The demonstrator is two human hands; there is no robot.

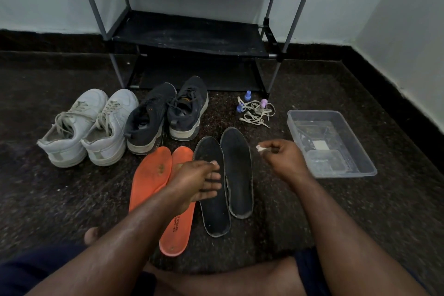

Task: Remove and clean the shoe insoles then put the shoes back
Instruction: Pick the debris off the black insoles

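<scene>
1. Here, a small white scrap (260, 148) is being pinched by the right hand (283, 158), fingers curled.
2. The left hand (195, 181), fingers extended, is being rested across an orange insole (151, 175) and a black insole (213, 214).
3. Lettering on the second orange insole (176, 233) is being shown, unreadable.
4. White shoes (86, 127) and dark shoes (165, 115) are being kept beyond the insoles.

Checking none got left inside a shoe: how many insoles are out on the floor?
4: two orange insoles under the left hand, two black insoles right beside them.

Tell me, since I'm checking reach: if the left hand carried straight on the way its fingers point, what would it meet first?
Probably the nearer black insole; the left hand already hovers over or touches its edge, depth unclear.
</scene>
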